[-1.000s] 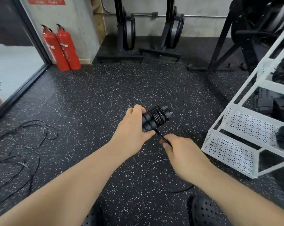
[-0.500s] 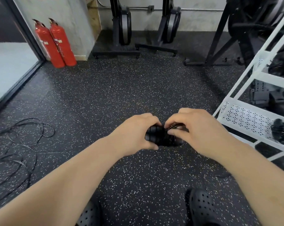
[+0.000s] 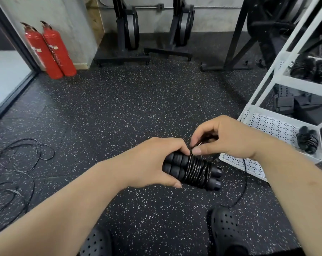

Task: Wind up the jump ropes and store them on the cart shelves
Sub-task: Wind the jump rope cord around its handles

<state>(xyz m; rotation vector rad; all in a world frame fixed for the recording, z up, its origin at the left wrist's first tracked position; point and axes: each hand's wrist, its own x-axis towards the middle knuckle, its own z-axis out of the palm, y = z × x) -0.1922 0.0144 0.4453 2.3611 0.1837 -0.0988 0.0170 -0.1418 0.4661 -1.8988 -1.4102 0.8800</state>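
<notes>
Two handles (image 3: 175, 164) gripped in left hand (image 3: 149, 161) | right hand (image 3: 225, 137) pinches cord (image 3: 196, 168) | three bundles (image 3: 307, 139) (black) on cart (image 3: 267, 124)

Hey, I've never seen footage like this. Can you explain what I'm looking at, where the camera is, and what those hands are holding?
There is no machine here: the camera sits on a person's head and looks down at their own hands, above a speckled gym floor. The left hand grips the two handles of a black jump rope, side by side, with cord coiled round them. The fingers of the right hand pinch the cord at the top of the coil; the unwound rest trails to the floor. On the right stands a white cart with wound ropes on its shelves. More loose ropes lie on the floor at left.
</notes>
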